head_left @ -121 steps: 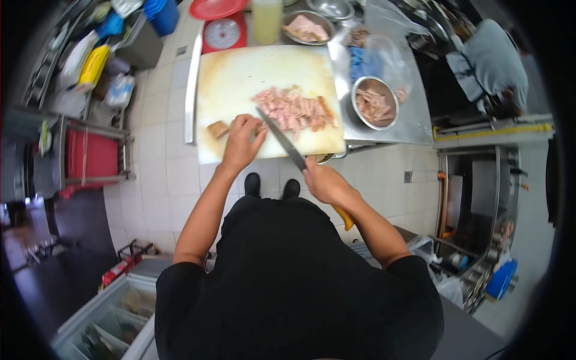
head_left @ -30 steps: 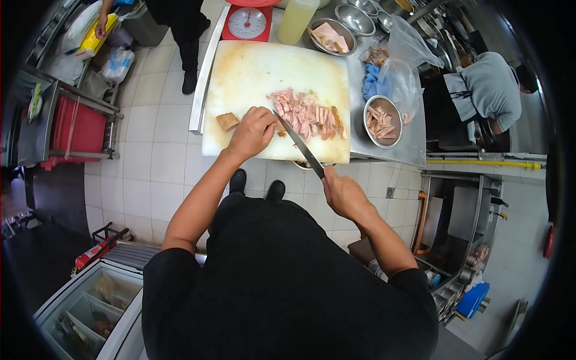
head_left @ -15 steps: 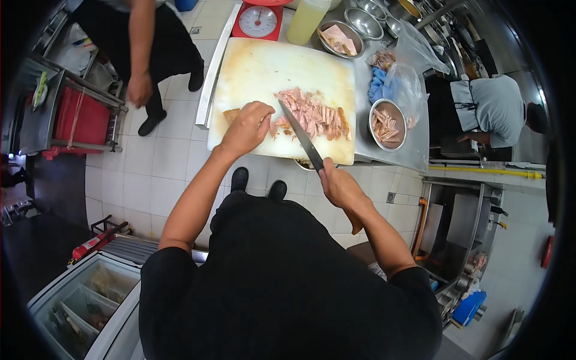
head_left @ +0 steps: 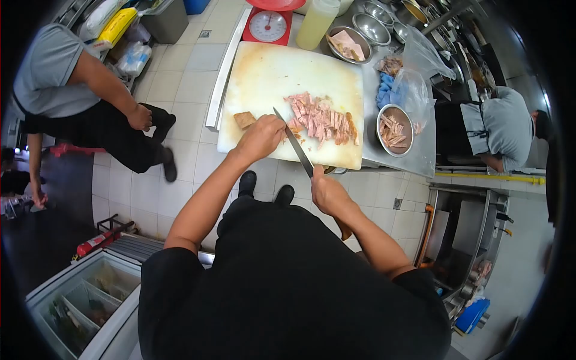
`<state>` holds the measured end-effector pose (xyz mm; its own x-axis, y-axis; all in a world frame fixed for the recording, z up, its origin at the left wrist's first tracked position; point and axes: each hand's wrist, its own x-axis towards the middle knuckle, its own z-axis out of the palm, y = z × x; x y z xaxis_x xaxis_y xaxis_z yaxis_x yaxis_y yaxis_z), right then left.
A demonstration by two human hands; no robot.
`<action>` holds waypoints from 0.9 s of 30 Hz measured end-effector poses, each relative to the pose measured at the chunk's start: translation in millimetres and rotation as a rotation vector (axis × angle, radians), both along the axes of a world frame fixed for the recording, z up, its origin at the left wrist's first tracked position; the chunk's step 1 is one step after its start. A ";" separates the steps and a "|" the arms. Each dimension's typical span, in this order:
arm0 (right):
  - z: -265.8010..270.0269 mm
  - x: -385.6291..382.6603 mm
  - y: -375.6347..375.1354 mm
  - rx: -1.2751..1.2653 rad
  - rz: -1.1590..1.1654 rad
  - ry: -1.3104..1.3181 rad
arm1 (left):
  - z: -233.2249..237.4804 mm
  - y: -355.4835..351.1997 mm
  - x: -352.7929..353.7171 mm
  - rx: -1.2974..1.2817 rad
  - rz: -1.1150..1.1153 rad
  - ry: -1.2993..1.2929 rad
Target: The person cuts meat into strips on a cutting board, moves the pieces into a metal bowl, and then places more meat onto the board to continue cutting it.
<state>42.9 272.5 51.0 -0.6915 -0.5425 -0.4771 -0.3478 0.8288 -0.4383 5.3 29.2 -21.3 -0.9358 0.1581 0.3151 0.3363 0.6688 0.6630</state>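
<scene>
My right hand (head_left: 330, 193) is wrapped round the handle of a long knife (head_left: 299, 149). Its blade points up and left across the front of the white cutting board (head_left: 264, 72). Close beside the blade, my left hand (head_left: 262, 138) is closed with its fingers curled; whatever they hold is hidden. A brown-crusted piece of meat (head_left: 243, 120) lies on the board just left of that hand. Right of the blade spreads a pile of sliced pink meat (head_left: 324, 120), cut in strips, some with a browned edge.
A metal bowl of meat strips (head_left: 394, 131) stands right of the board, near blue cloth or gloves (head_left: 387, 90) and clear plastic bags (head_left: 414, 90). Behind are a red scale (head_left: 268, 27), a squeeze bottle (head_left: 317, 24) and a bowl with meat chunks (head_left: 348, 45). People stand left and right.
My left hand has moved right and down to the blade, and the knife has shifted left over the board. The person on the left has come further into view.
</scene>
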 end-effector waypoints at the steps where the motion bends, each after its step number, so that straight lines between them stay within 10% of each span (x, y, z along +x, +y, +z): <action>1: -4.8 3.0 -0.3 -0.010 -0.016 0.040 | 0.4 0.7 1.1 0.005 0.010 -0.008; 11: 12.8 9.8 12.7 -0.128 -0.151 -0.132 | 11.6 -82.6 56.6 0.696 0.758 0.172; 14: 20.1 12.8 10.3 -0.085 -0.115 -0.211 | 5.8 -119.0 66.0 0.371 0.848 0.155; 20: 7.9 -4.5 25.5 -0.048 -0.049 -0.042 | 34.6 -86.6 36.4 -0.105 0.205 -0.068; 27: 4.7 -15.6 11.9 -0.064 -0.224 -0.174 | 19.2 -63.3 7.7 0.097 0.274 -0.188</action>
